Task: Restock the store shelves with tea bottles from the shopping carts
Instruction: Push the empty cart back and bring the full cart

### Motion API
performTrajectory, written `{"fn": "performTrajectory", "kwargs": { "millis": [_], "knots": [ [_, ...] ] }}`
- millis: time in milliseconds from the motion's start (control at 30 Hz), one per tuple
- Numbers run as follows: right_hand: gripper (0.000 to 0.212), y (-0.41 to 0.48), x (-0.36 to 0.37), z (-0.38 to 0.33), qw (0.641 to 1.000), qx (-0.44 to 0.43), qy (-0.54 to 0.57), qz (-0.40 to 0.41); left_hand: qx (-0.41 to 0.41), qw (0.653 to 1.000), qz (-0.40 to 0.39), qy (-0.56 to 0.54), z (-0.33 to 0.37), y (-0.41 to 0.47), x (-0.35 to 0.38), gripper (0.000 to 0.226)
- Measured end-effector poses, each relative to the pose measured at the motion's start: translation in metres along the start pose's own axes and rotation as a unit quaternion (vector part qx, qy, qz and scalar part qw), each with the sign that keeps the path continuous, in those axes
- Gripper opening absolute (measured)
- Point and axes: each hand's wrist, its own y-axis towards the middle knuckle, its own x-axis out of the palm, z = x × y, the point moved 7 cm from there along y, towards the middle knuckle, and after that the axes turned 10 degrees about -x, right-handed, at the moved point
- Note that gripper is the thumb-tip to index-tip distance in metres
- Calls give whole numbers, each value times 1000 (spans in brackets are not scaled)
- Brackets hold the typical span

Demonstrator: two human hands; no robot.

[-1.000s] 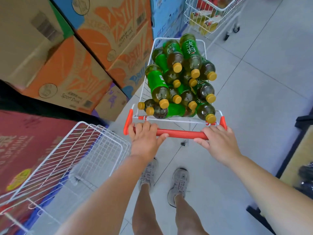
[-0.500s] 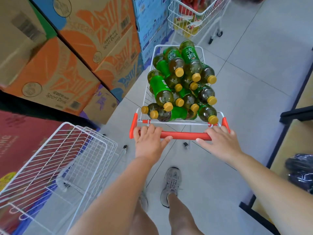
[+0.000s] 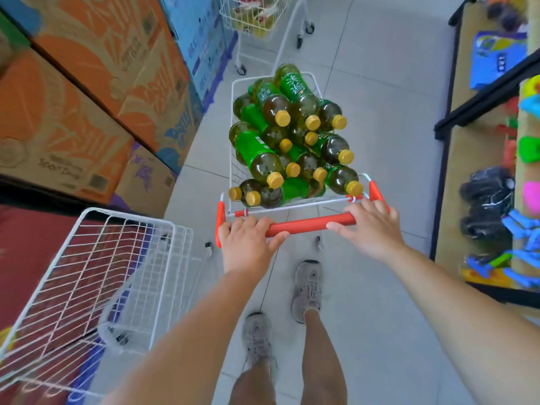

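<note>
Both hands clamp the red handle bar (image 3: 309, 224) of a small white wire cart (image 3: 232, 159). The left hand (image 3: 248, 244) wraps the bar's left end, fingers over the top, thumb underneath pointing toward the middle. The right hand (image 3: 370, 228) grips the right end; its fingertips curl over the bar & out of sight. Hands are well apart w/ bare red bar btwn them.

The tea bottles (image 3: 264, 154) lie heaped in this cart's basket: green labels, amber liquid, yellow caps mostly facing the person. The pile rises above the rim. Lower layers are buried, so no count possible, & label print is too small to read.

Near the cart's left side is a second wire cart (image 3: 87, 258), motion-blurred, its btm-left corner cut off by the frame edge. Stacked cartons (image 3: 73, 118) w/ orange & blue print fill the upper left; tops are cut off, text smeared. A third cart (image 3: 254, 16) sits ahead w/ only its lower part in frame, contents yellowish/red & unclear. At the right edge is a dark-framed shelf (image 3: 455, 121) w/ bright toys & dark wrapped items (image 3: 485, 206), too blurred to ID. Grey shoes (image 3: 308, 287) stand on a pale tile floor (image 3: 380, 83), right foot fwd of left.
</note>
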Motion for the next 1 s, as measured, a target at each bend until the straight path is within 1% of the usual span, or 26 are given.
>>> {"fn": "performTrajectory", "kwargs": {
  "millis": [267, 467, 567, 667, 767, 867, 1000],
  "knots": [
    [50, -111, 53, -1, 998, 41, 48, 4, 32, 999, -24, 6, -8, -98, 35, 48],
    [53, -205, 104, 0, 997, 52, 50, 29, 60, 998, -9, 23, -12, -185, 66, 50],
    [58, -258, 133, -5, 997, 65, 38, 25, 73, 996, -24, 35, -19, -234, 83, 49],
    [59, -317, 162, -12, 995, 80, 38, 42, 85, 994, -45, 41, -27, -285, 100, 50],
    [60, -375, 192, -21, 993, 91, 53, 45, 106, 992, -47, 50, -37, -339, 117, 48],
    [58, -431, 224, -31, 990, 116, 70, 40, 123, 989, -44, 62, -51, -393, 135, 47],
    [52, -508, 264, -49, 982, 143, 97, 72, 151, 985, -42, 74, -70, -463, 162, 48]
  ]
}}
